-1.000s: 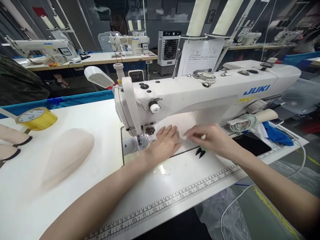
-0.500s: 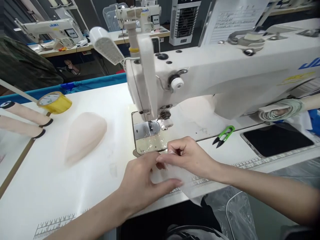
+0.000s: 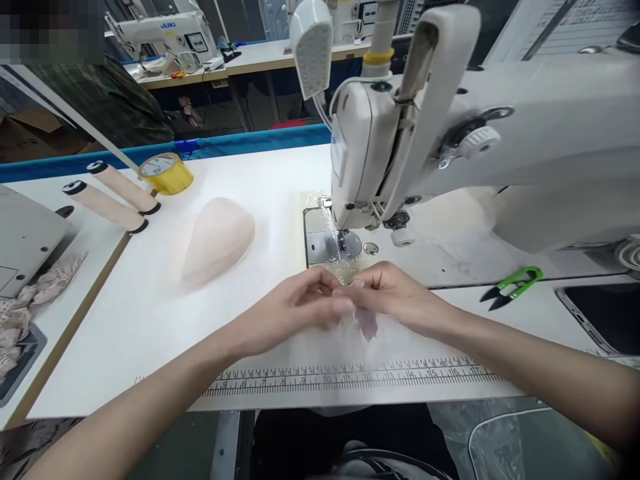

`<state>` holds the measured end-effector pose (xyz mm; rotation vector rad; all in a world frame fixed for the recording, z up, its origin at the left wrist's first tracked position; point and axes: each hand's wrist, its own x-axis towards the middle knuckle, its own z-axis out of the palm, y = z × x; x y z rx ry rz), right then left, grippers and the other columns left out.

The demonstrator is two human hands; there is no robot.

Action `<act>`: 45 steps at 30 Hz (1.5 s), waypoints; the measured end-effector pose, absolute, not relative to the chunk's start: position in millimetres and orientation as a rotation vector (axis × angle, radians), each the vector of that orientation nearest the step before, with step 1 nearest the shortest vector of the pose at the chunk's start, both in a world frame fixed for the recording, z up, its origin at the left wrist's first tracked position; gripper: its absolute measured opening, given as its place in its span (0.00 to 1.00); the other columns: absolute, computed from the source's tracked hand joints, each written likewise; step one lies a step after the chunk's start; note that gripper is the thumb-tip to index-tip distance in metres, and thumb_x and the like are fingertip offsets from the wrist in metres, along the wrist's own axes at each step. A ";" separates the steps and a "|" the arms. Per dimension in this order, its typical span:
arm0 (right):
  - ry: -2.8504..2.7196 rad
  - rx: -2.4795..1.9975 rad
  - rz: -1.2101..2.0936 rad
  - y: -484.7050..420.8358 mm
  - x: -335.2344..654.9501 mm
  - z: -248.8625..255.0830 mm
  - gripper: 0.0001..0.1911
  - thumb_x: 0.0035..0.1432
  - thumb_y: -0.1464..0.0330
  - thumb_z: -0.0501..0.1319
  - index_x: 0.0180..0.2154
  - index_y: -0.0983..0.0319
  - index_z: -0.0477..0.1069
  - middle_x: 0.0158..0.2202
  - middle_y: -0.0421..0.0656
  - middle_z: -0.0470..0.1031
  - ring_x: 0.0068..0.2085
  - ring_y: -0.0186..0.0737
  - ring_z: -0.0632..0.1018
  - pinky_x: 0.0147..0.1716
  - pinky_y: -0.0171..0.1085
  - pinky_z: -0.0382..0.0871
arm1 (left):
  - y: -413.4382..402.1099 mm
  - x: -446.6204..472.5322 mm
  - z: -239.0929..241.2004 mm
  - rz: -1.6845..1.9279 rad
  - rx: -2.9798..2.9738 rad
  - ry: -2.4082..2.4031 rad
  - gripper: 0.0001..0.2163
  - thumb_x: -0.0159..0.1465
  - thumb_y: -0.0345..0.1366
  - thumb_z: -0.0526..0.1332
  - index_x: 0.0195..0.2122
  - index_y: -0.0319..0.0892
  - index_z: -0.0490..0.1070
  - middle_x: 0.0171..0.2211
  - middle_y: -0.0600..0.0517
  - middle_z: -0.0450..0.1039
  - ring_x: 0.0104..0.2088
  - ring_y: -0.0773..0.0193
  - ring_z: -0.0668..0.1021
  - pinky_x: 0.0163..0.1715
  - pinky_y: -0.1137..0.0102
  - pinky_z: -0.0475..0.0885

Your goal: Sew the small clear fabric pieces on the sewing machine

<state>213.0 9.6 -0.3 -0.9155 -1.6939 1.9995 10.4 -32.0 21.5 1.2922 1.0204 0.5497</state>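
My right hand (image 3: pixel 393 290) is closed in a pinch on a piece of thin sheer fabric (image 3: pixel 367 324), which hangs below the fingertips and shows a mauve patch. My left hand (image 3: pixel 300 303) meets it at the fingertips, its fingers curled and its thumb smeared by motion, pinching the same fabric. Both hands are just in front of the sewing machine's needle plate (image 3: pixel 327 247), below the presser foot (image 3: pixel 343 240). A pale beige moulded cup (image 3: pixel 220 237) lies on the table left of the machine. Another pale piece (image 3: pixel 453 217) lies behind the needle area, partly hidden by the machine.
Green thread snips (image 3: pixel 515 287) and a phone (image 3: pixel 605 313) lie on the right. Two beige thread cones (image 3: pixel 107 207) and yellow tape (image 3: pixel 167 175) are at the left. A ruler strip (image 3: pixel 350 379) runs along the front edge. Lace (image 3: pixel 20 320) lies at far left. A person (image 3: pixel 100 100) is beyond.
The view has swung left, so the machine appears further right. My hands have come closer together, and the left thumb has moved in to the right fingertips. The mauve patch now shows.
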 end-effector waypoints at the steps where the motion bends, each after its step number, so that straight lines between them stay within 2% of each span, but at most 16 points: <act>1: -1.713 -0.911 1.993 11.4 211.9 -0.3 0.26 0.57 0.49 0.66 0.21 0.63 0.71 0.19 0.40 0.73 0.21 0.34 0.73 0.27 0.35 0.68 | -33.1 14.8 19.3 0.569 1.342 1.038 0.10 0.63 0.42 0.62 0.40 0.42 0.67 0.38 0.51 0.71 0.38 0.64 0.74 0.38 0.69 0.71; 3: -1.718 -0.870 2.063 16.6 212.1 1.6 0.25 0.57 0.49 0.65 0.22 0.63 0.71 0.21 0.40 0.73 0.22 0.34 0.73 0.27 0.35 0.68 | -33.7 22.2 14.8 0.613 1.376 1.066 0.07 0.61 0.34 0.62 0.37 0.41 0.65 0.36 0.51 0.72 0.36 0.65 0.75 0.36 0.69 0.72; 5: -1.739 -0.814 2.142 23.5 215.6 4.9 0.23 0.57 0.50 0.66 0.25 0.63 0.72 0.25 0.41 0.75 0.25 0.35 0.74 0.28 0.35 0.69 | -31.9 25.5 11.4 0.657 1.330 1.060 0.02 0.61 0.29 0.57 0.34 0.41 0.64 0.32 0.52 0.72 0.33 0.66 0.76 0.35 0.69 0.73; 9: -1.939 -0.859 1.961 36.2 226.3 9.1 0.13 0.58 0.58 0.67 0.32 0.62 0.75 0.29 0.40 0.75 0.31 0.36 0.74 0.31 0.35 0.66 | -26.2 22.0 10.1 0.633 1.249 1.071 0.09 0.56 0.22 0.50 0.33 0.41 0.64 0.27 0.53 0.74 0.29 0.66 0.78 0.33 0.69 0.75; 11: -2.077 -0.921 1.789 39.3 229.3 8.8 0.11 0.58 0.60 0.66 0.32 0.61 0.76 0.27 0.39 0.72 0.29 0.34 0.71 0.28 0.34 0.62 | -24.0 20.1 10.6 0.613 1.284 1.110 0.09 0.57 0.23 0.51 0.34 0.41 0.65 0.26 0.53 0.74 0.29 0.65 0.78 0.32 0.69 0.74; 14: -2.195 -0.922 1.681 40.1 230.2 7.3 0.10 0.58 0.61 0.65 0.30 0.60 0.78 0.22 0.35 0.66 0.24 0.31 0.63 0.23 0.33 0.54 | -20.6 21.7 9.0 0.671 1.370 1.164 0.01 0.60 0.30 0.59 0.34 0.40 0.66 0.28 0.53 0.73 0.29 0.67 0.76 0.29 0.72 0.71; 17: -2.224 -0.956 1.586 39.4 231.1 6.4 0.11 0.59 0.60 0.65 0.29 0.60 0.78 0.19 0.34 0.61 0.22 0.30 0.59 0.20 0.32 0.51 | -16.7 26.6 3.4 0.740 1.423 1.199 0.08 0.60 0.36 0.63 0.31 0.41 0.64 0.26 0.56 0.69 0.25 0.71 0.72 0.24 0.75 0.67; 19: -2.242 -1.006 1.515 38.9 233.0 6.4 0.11 0.58 0.59 0.65 0.31 0.59 0.78 0.22 0.34 0.65 0.20 0.28 0.59 0.18 0.32 0.50 | -14.6 29.5 -0.6 0.753 1.507 1.240 0.09 0.61 0.37 0.63 0.31 0.42 0.63 0.23 0.59 0.66 0.22 0.73 0.68 0.21 0.77 0.62; 22: -2.188 -1.085 1.533 37.3 235.6 7.0 0.09 0.57 0.60 0.65 0.36 0.58 0.77 0.29 0.36 0.73 0.16 0.26 0.60 0.15 0.32 0.54 | -12.7 31.3 -3.9 0.745 1.746 1.330 0.08 0.62 0.35 0.63 0.33 0.43 0.62 0.19 0.62 0.60 0.20 0.74 0.62 0.20 0.78 0.57; 24: -2.112 -1.117 1.586 35.4 235.8 7.2 0.08 0.58 0.62 0.64 0.35 0.59 0.75 0.26 0.36 0.74 0.15 0.28 0.65 0.15 0.31 0.59 | -12.5 30.5 -5.2 0.751 1.875 1.376 0.08 0.63 0.35 0.62 0.34 0.43 0.62 0.18 0.63 0.58 0.19 0.74 0.61 0.20 0.78 0.56; 27: -2.015 -1.084 1.585 31.4 233.8 5.9 0.07 0.59 0.64 0.63 0.31 0.61 0.74 0.23 0.37 0.74 0.23 0.35 0.75 0.24 0.32 0.70 | -14.4 26.8 -8.8 0.827 1.985 1.427 0.08 0.64 0.38 0.61 0.34 0.43 0.62 0.17 0.64 0.56 0.18 0.74 0.63 0.20 0.78 0.57; 29: -2.000 -1.038 1.499 28.1 232.2 3.3 0.07 0.60 0.65 0.62 0.31 0.61 0.74 0.26 0.39 0.75 0.28 0.37 0.77 0.28 0.33 0.72 | -17.1 23.7 -12.5 0.869 2.072 1.448 0.07 0.66 0.39 0.61 0.35 0.43 0.64 0.17 0.63 0.55 0.17 0.74 0.64 0.20 0.78 0.57; 33: -2.109 -0.916 1.129 21.1 230.5 -5.2 0.07 0.61 0.69 0.61 0.30 0.61 0.74 0.26 0.38 0.74 0.26 0.34 0.74 0.25 0.32 0.67 | -22.5 21.7 -16.5 0.825 2.153 1.430 0.04 0.67 0.37 0.60 0.39 0.44 0.71 0.18 0.61 0.64 0.17 0.74 0.67 0.20 0.79 0.60; 37: -2.209 -0.796 0.805 16.3 230.9 -13.2 0.10 0.66 0.68 0.58 0.32 0.61 0.73 0.25 0.39 0.72 0.25 0.33 0.71 0.23 0.33 0.63 | -23.9 24.7 -13.6 0.796 2.116 1.328 0.08 0.68 0.31 0.56 0.43 0.44 0.74 0.27 0.57 0.77 0.20 0.73 0.73 0.21 0.79 0.66; 39: -2.215 -0.780 0.748 15.4 231.7 -16.0 0.10 0.68 0.67 0.57 0.33 0.61 0.72 0.25 0.39 0.72 0.25 0.33 0.70 0.23 0.32 0.63 | -24.0 25.6 -12.6 0.833 2.139 1.311 0.09 0.68 0.30 0.55 0.43 0.43 0.75 0.29 0.56 0.78 0.22 0.73 0.75 0.22 0.79 0.68; 45: -2.224 -0.737 0.772 14.8 234.1 -22.2 0.06 0.68 0.69 0.55 0.45 0.60 0.69 0.26 0.36 0.70 0.24 0.31 0.69 0.23 0.31 0.63 | -24.8 24.1 -16.7 0.915 2.311 1.354 0.07 0.69 0.32 0.56 0.42 0.42 0.73 0.27 0.57 0.77 0.21 0.73 0.75 0.22 0.79 0.67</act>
